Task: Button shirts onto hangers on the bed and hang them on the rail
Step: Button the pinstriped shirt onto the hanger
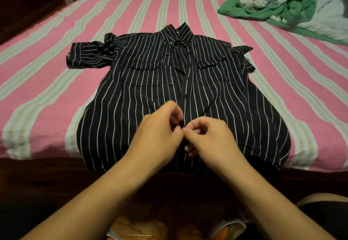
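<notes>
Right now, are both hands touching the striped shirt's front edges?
Touching. The head view shows the left hand and right hand pinching the striped shirt at its front opening.

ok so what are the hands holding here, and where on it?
Both hold the striped shirt at its front opening, low down. The left hand pinches one front edge, the right hand the other, fingertips meeting at the placket.

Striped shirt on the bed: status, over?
Left hand and right hand pinch the placket. Striped shirt flat on bed, upper front unbuttoned. Green clothes pile well clear.
</notes>
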The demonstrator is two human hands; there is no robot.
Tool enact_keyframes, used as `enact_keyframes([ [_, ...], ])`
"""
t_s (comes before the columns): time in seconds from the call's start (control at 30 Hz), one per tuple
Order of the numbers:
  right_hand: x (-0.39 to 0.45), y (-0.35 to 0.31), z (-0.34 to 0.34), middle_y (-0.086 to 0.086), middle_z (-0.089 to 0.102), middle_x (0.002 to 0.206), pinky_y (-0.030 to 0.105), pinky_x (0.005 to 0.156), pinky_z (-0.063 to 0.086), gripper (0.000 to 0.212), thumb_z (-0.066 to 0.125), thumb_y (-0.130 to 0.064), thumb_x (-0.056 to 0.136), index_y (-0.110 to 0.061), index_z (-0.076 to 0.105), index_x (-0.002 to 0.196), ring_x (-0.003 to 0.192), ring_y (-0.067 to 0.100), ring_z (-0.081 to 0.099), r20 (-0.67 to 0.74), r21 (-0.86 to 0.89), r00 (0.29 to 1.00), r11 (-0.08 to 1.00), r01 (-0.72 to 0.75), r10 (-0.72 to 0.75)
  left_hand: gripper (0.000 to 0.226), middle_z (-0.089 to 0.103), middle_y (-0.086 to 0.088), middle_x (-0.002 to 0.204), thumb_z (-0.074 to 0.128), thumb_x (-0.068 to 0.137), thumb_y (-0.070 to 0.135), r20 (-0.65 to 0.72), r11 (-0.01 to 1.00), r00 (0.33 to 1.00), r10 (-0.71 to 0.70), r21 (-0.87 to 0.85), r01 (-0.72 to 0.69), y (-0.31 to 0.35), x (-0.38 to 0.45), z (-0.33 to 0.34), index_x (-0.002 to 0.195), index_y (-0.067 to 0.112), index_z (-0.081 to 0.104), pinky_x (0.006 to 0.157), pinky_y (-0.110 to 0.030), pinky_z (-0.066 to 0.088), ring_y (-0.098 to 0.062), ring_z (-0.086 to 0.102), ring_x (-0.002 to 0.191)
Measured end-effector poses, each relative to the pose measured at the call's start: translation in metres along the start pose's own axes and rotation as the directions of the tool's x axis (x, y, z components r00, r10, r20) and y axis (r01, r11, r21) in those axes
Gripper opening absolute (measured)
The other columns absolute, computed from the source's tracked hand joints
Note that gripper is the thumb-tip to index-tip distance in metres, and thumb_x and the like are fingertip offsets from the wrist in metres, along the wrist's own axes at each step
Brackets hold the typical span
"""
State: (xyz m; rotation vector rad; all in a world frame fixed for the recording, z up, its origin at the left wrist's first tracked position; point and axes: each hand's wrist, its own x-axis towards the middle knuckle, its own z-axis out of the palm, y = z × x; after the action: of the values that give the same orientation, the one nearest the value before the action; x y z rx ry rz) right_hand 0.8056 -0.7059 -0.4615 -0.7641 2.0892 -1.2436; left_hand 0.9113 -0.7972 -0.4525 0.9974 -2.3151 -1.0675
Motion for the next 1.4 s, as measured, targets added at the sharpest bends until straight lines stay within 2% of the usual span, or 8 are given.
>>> enact_keyframes([
  [0.37,0.014,-0.009,-0.024,0.002,0.06,0.062,0.022,0.046,0.04,0.017,0.064,-0.004,0.091,-0.01,0.069,0.076,0.045,0.011,0.052,0.282,0.181,0.942,0.955,-0.236,0.18,0.023,0.063,0.008,0.073,0.072,0.087,0.017,0.072,0.993,0.994,-0.08,0.095,0.073,0.0,0.003,-0.001,0.079,0.028,0.053,0.062,-0.032,0.051,-0.008,0.06,0.065],
  [0.43,0.015,-0.006,-0.024,-0.001,0.065,0.065,0.025,0.052,0.046,0.017,0.065,-0.014,0.093,-0.016,0.074,0.078,0.047,0.011,0.057,0.219,-0.075,0.966,0.99,-0.122,0.135,0.023,0.064,0.004,0.069,0.076,0.087,0.013,0.16,0.988,0.976,-0.15,-0.018,0.155,0.0,0.004,-0.002,0.083,0.023,0.056,0.052,-0.026,0.049,-0.01,0.062,0.053],
  [0.57,0.012,-0.005,-0.032,-0.009,0.074,0.099,0.035,0.09,0.052,0.018,0.06,-0.033,0.096,-0.029,0.076,0.102,0.095,0.017,0.067,-0.089,-0.612,0.967,0.779,0.135,-0.237,0.021,0.07,0.0,0.068,0.073,0.092,0.014,0.297,0.965,0.922,-0.25,-0.004,0.263,-0.003,0.004,-0.01,0.087,0.016,0.053,0.041,-0.021,0.042,-0.01,0.057,0.038],
  [0.77,0.008,0.011,-0.072,0.006,0.051,0.132,0.046,0.102,0.043,0.062,0.06,-0.058,0.091,-0.023,0.049,0.14,0.125,0.028,0.045,-0.193,-0.816,0.978,0.567,-0.117,-0.076,0.014,0.063,0.011,0.093,0.068,0.092,0.043,0.106,0.88,0.988,-0.11,0.473,0.048,-0.019,0.007,-0.045,0.099,0.035,0.059,0.08,-0.035,0.053,-0.012,0.061,0.092],
  [0.97,0.0,0.029,-0.079,-0.009,0.062,0.091,0.027,0.073,0.036,0.016,0.065,-0.026,0.096,-0.017,0.068,0.109,0.083,0.009,0.055,-0.258,-0.657,0.951,0.753,-0.042,-0.171,0.055,0.04,0.011,0.118,0.073,0.084,0.053,0.239,0.773,0.969,-0.06,0.625,-0.106,-0.026,-0.005,-0.043,0.127,0.038,0.042,0.093,-0.033,0.045,-0.012,0.04,0.11],
  [1.07,-0.008,0.03,-0.097,-0.012,0.06,0.084,0.023,0.068,0.039,0.009,0.065,-0.027,0.096,-0.02,0.068,0.101,0.083,0.011,0.058,-0.353,-0.555,0.923,0.829,-0.073,-0.155,0.047,0.033,0.012,0.11,0.073,0.085,0.05,0.209,0.748,0.977,-0.038,0.654,-0.111,-0.027,-0.01,-0.045,0.119,0.037,0.043,0.09,-0.032,0.043,-0.011,0.036,0.104],
  [1.23,-0.024,0.054,-0.128,0.022,0.05,0.124,0.052,0.097,0.04,0.056,0.053,-0.053,0.096,-0.003,0.059,0.122,0.116,0.04,0.043,-0.5,-0.754,0.863,0.526,-0.394,-0.071,0.041,0.049,-0.007,0.111,0.063,0.089,0.056,-0.016,0.742,0.981,-0.194,0.651,0.158,-0.052,-0.019,-0.076,0.111,0.022,0.052,0.088,-0.048,0.049,-0.031,0.05,0.109],
  [1.4,-0.019,0.058,-0.125,0.018,0.057,0.093,0.042,0.078,0.042,0.029,0.061,-0.029,0.096,-0.009,0.06,0.075,0.091,0.041,0.055,-0.511,-0.552,0.857,0.789,-0.27,-0.064,0.058,0.051,-0.025,0.115,0.051,0.097,0.055,-0.314,0.669,0.898,-0.308,0.599,0.439,-0.075,-0.025,-0.097,0.116,0.001,0.047,0.077,-0.051,0.044,-0.049,0.056,0.104],
])
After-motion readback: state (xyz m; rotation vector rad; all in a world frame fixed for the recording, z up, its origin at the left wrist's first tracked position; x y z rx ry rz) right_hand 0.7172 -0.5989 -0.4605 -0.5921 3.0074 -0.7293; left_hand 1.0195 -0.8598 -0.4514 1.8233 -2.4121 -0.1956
